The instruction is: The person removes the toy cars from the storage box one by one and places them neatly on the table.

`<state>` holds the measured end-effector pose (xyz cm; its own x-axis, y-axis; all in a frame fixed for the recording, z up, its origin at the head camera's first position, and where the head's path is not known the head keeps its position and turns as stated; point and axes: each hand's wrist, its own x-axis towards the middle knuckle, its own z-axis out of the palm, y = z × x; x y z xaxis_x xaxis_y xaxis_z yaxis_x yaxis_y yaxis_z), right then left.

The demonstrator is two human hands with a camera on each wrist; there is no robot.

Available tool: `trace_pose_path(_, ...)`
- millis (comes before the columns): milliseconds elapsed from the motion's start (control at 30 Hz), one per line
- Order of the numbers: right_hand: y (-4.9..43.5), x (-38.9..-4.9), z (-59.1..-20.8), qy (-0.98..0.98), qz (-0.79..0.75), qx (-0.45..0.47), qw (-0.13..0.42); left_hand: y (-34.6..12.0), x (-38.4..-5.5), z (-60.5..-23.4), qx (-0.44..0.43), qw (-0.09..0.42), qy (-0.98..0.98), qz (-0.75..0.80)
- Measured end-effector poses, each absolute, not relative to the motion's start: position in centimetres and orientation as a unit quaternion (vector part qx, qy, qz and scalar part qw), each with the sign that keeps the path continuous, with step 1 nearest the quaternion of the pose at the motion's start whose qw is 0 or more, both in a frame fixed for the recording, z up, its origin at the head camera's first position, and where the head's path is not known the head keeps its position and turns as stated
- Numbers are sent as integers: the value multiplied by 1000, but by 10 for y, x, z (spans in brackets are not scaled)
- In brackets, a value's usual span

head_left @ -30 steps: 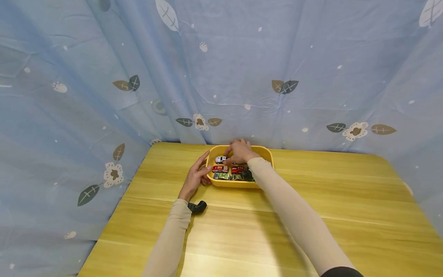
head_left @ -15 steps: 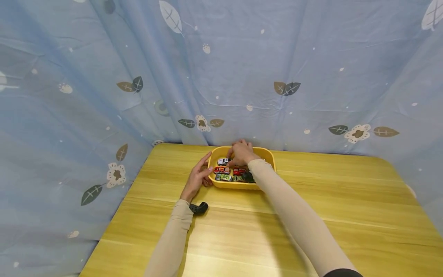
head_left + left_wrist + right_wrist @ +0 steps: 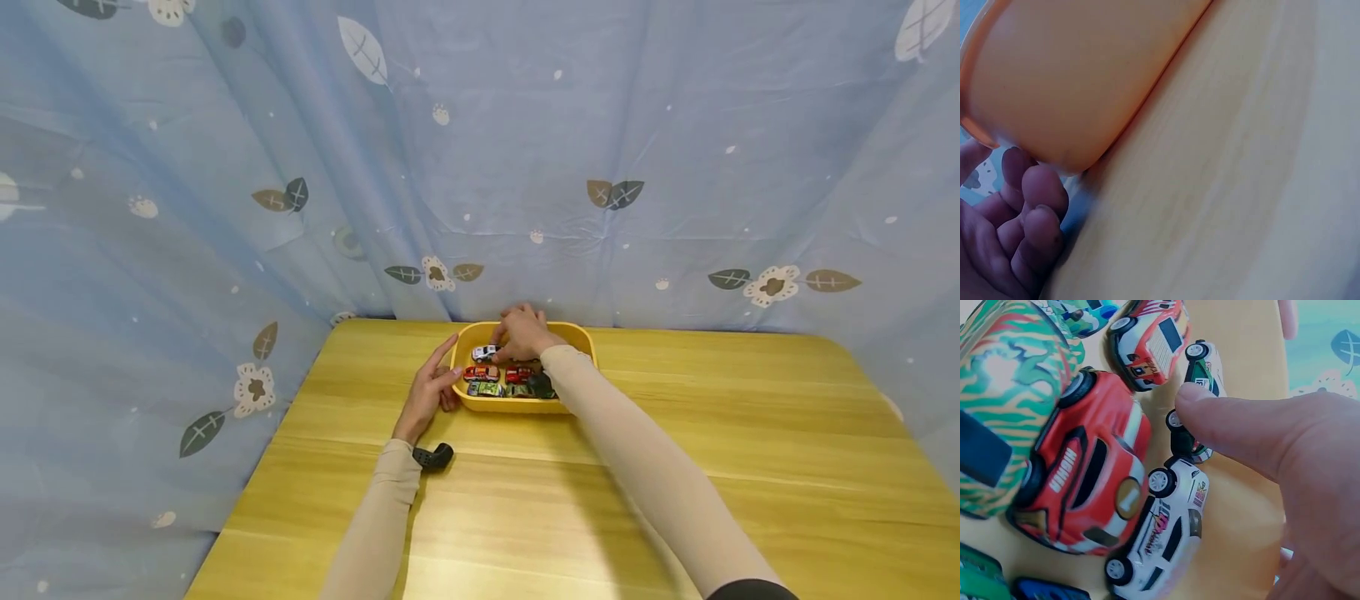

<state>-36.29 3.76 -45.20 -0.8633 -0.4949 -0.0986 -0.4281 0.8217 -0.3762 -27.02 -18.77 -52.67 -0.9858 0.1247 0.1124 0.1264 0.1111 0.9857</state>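
Note:
A yellow plastic tub (image 3: 517,406) with several toy cars in it stands at the table's back edge. My left hand (image 3: 425,396) holds its left end, thumb over the rim and the other fingers outside; the left wrist view shows them bent beside the tub wall (image 3: 1072,75). My right hand (image 3: 525,329) reaches down into the tub. In the right wrist view its thumb presses the side of a small white and green toy car (image 3: 1210,359); the opposing fingers are hidden. Close by lie a white toy car (image 3: 1172,531) and a red toy car (image 3: 1085,462).
An orange-red toy car (image 3: 1154,340) and a camouflage-patterned toy car (image 3: 1010,412) crowd the same tub. Behind the wooden table (image 3: 510,517) hangs a blue patterned curtain (image 3: 517,150). A black strap device (image 3: 433,457) sits on the left wrist.
The head view has shifted slightly. Both hands keep nearly the same places at the tub, the right thumb staying by the white toy car.

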Motion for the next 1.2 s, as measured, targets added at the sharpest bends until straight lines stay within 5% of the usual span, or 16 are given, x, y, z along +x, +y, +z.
trace_pose_path(1200,87,-365,-404,943,-182,-269,66,-187,-269,-524,-89,-3,-745,-661)
